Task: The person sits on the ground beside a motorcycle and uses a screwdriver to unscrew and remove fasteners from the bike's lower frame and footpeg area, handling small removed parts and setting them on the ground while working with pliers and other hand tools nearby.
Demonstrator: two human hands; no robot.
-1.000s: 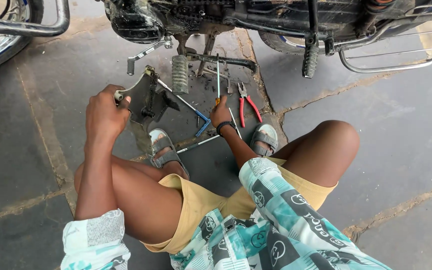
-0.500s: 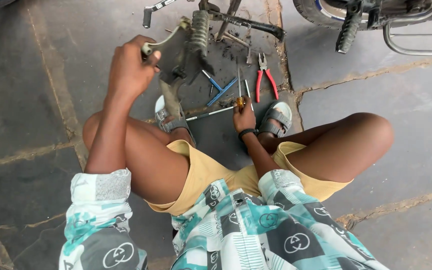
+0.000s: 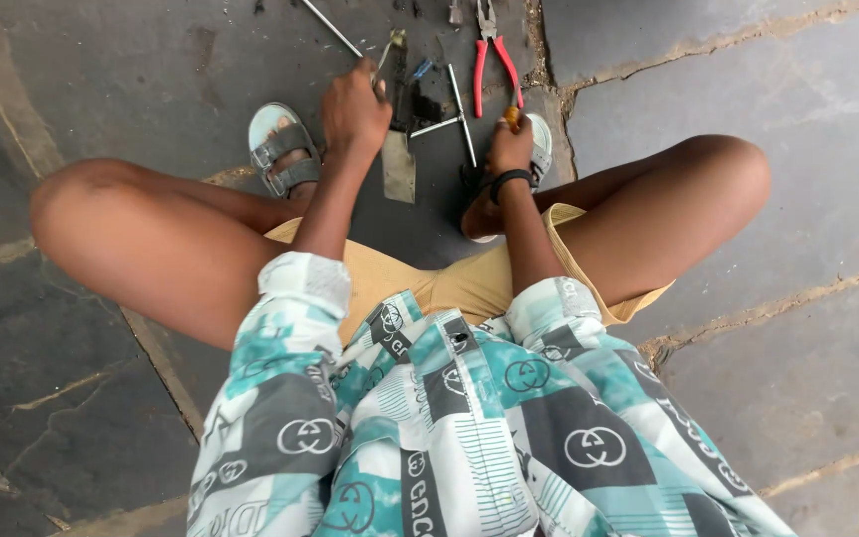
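Note:
I sit on a stone floor with my knees apart. My left hand grips the top of a grey metal bracket, whose flat plate hangs down to the floor between my feet. My right hand, with a black wristband, is closed on a screwdriver with an orange handle beside my right sandal. Red-handled pliers lie on the floor just beyond the right hand. A T-shaped metal wrench lies between the two hands.
A thin metal rod and a small blue-handled tool lie at the top. My left foot in a grey sandal rests left of the bracket. Cracked joints run through the dark stone slabs.
The view has tipped down, so the motorbike is out of sight. My left hand has brought the bracket down from beside the bike to the floor between my feet. The right hand has stayed by the sandal.

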